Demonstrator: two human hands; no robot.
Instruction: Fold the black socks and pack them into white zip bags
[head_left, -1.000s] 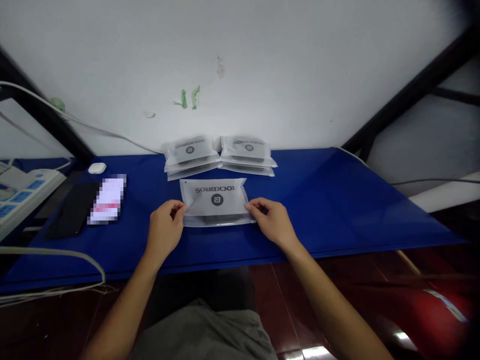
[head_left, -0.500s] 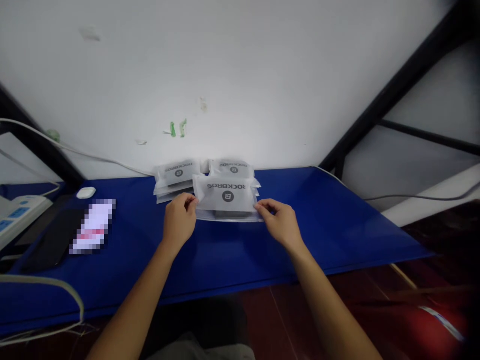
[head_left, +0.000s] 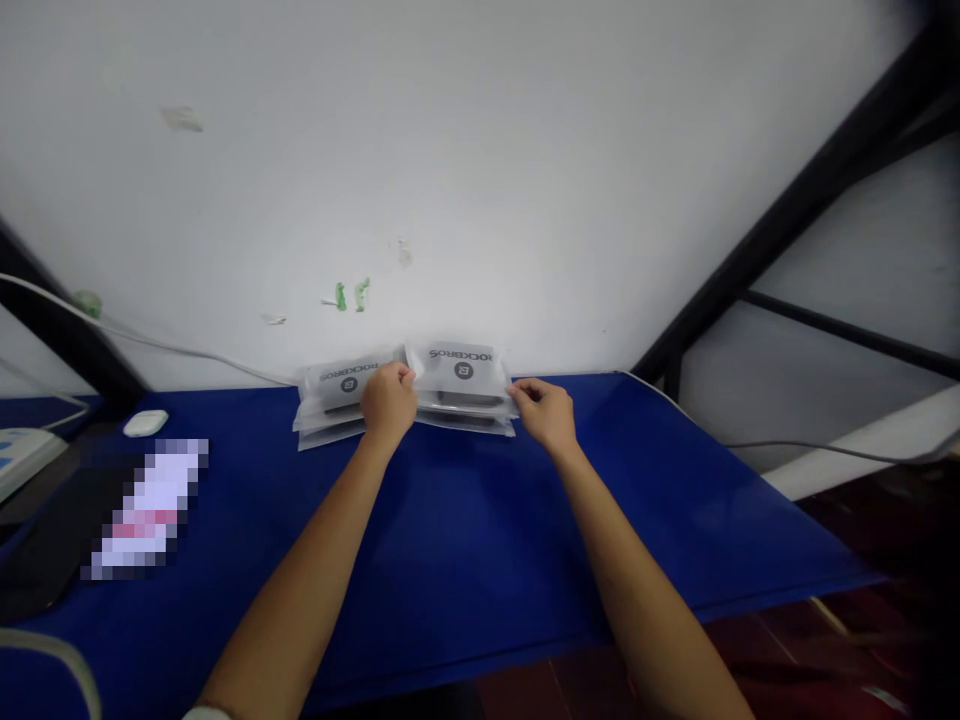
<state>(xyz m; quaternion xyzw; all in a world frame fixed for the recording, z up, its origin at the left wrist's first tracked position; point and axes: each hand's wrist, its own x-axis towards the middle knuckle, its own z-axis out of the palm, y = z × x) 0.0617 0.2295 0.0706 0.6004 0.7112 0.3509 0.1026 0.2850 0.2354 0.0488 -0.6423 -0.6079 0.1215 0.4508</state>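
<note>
Both hands grip a frosted plastic bag [head_left: 463, 372] printed with ROCKBROS and a round dark logo. My left hand [head_left: 390, 402] pinches its left edge, and my right hand [head_left: 545, 412] pinches its lower right corner. Something dark shows through the bag's lower part. It lies over a stack of similar bags [head_left: 469, 422] against the wall. Just left is a second stack of the same bags [head_left: 337, 388], partly covered by my left hand.
The blue tabletop [head_left: 465, 560] meets a white wall [head_left: 480, 180]. At left are a white earbud case [head_left: 146, 423], a blurred-out phone screen [head_left: 154, 510], a dark flat object [head_left: 67, 530] and a white power strip [head_left: 26, 460]. A white cable [head_left: 180, 350] runs along the wall.
Both hands have carried the bag back toward the wall, onto the right stack. The left hand now overlaps the left stack's edge. The camera view has tilted up slightly.
</note>
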